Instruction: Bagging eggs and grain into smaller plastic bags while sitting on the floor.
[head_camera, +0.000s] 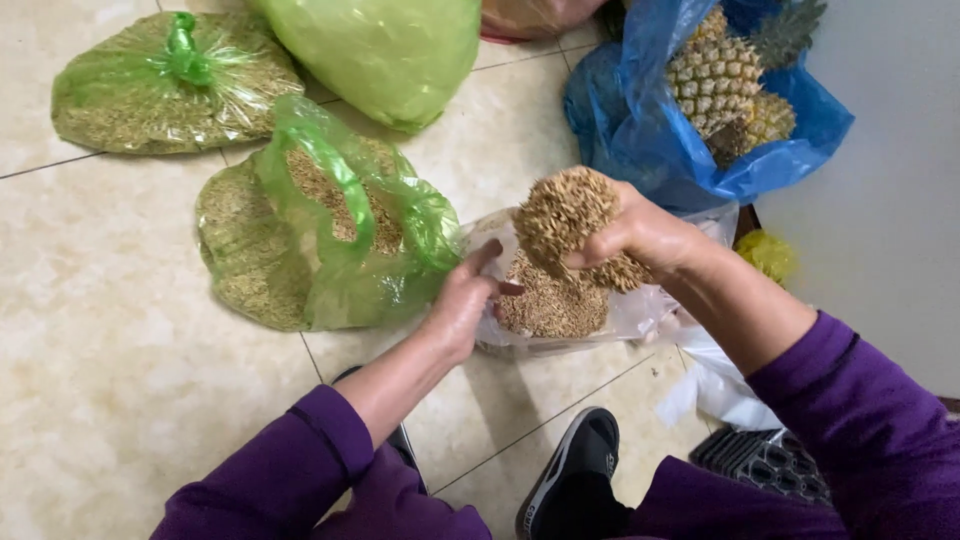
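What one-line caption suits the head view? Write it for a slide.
Right hand lifts a heaped handful of husked grain over a clear bag the left hand holds open, beside green grain bags and pineapples.

pineapples (722, 80) in blue bag (640, 130), green grain bags (170, 85), tiled floor (110, 350)

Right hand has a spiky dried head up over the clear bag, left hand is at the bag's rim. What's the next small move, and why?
Probably keep the left hand spreading the clear bag at its rim and lower the right hand with the spiky dried head closer over the opening. The head sits above the grain pile, but bare floor tiles lie just beside the bag, so loose bits could scatter.
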